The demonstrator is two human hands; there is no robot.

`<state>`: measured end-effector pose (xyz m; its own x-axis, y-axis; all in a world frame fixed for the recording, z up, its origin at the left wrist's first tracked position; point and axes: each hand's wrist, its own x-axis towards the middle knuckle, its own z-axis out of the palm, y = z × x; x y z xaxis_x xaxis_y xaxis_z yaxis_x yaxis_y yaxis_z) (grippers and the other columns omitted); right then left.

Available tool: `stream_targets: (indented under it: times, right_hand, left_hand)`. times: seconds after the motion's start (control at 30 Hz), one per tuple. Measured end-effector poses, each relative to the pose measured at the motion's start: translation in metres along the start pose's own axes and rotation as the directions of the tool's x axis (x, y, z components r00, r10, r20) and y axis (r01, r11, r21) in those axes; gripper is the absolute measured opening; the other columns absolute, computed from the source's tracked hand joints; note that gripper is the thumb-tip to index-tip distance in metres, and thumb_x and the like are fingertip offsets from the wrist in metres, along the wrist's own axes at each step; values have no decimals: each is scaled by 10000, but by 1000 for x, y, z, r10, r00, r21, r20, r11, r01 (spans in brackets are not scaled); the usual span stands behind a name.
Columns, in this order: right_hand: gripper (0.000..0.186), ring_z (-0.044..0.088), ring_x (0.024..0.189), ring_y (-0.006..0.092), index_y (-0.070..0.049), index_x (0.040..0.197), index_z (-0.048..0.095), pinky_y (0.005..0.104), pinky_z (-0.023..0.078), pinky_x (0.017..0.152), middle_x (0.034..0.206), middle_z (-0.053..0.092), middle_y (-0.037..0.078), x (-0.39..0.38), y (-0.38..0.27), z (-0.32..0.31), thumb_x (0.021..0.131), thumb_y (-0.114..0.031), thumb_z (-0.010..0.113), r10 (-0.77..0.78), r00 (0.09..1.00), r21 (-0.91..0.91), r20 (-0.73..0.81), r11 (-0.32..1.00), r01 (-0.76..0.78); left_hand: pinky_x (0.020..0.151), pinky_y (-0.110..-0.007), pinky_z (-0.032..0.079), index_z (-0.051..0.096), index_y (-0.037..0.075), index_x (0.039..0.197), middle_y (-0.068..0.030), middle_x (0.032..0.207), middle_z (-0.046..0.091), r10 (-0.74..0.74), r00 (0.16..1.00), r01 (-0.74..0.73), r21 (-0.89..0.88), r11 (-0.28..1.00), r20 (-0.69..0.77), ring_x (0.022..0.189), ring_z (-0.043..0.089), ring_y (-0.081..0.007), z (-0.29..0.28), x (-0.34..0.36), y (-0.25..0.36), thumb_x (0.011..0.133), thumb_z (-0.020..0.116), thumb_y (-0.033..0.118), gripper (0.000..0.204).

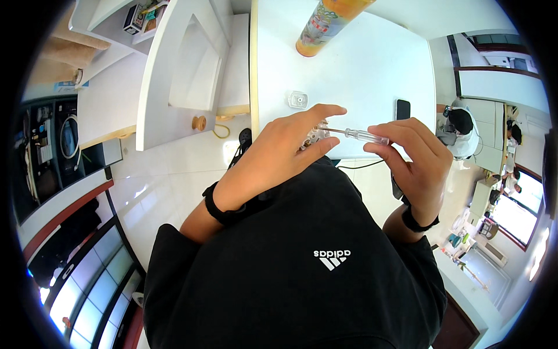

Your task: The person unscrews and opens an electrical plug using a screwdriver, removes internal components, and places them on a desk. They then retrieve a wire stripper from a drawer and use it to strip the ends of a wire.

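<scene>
Centrally, clear-handled screwdriver (365, 136) pinched in right hand (417, 152), pointing at pale part (317, 137) held in left hand (283, 143)

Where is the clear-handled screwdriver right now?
In the head view, right of centre: the right hand holds the screwdriver, its tip pointing left toward the pale part in the left hand.
</scene>
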<state>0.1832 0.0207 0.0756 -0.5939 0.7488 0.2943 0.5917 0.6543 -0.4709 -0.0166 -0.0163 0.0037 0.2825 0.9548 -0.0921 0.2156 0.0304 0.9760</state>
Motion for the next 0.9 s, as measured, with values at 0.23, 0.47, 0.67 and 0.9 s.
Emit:
stream_targets:
  times: [0.23,0.47,0.67,0.9]
  right_hand:
    - [231,533,554,155,-41,839,667,262,395,473,685,586,45,2,0,3,698,-161,804,4,1000,-62,0,998,-4]
    - [212,494,542,164,-40,819,644,291,371,471,644,533,39,5,-6,7,720,-153,793,-11,1000,-110,4,994,11]
    - [175,499,543,193,-42,810,625,307,381,477,643,527,53,2,-9,13,755,-126,769,4,1000,-135,15,991,-2]
    - [161,520,544,188,-37,821,629,292,399,480,658,558,57,1,1,21,767,-111,762,65,994,-115,-91,991,-75]
  left_hand:
    - [793,-350,491,546,96,1229,-156,1053,656,51,999,-50,44,998,-12,899,646,-312,-2,-2,-7,904,609,206,349]
    - [816,-358,486,544,83,1210,-160,1042,655,21,1000,-20,85,996,-16,928,641,-331,-2,-2,-8,907,603,203,330]
    - [788,-361,485,519,76,1200,-182,1011,646,51,998,-43,169,985,-44,901,638,-344,1,-3,-16,891,626,211,354]
    - [669,-263,459,419,91,1271,-128,1030,625,-146,988,146,-18,989,-42,803,587,-159,-4,-2,-5,790,715,61,566]
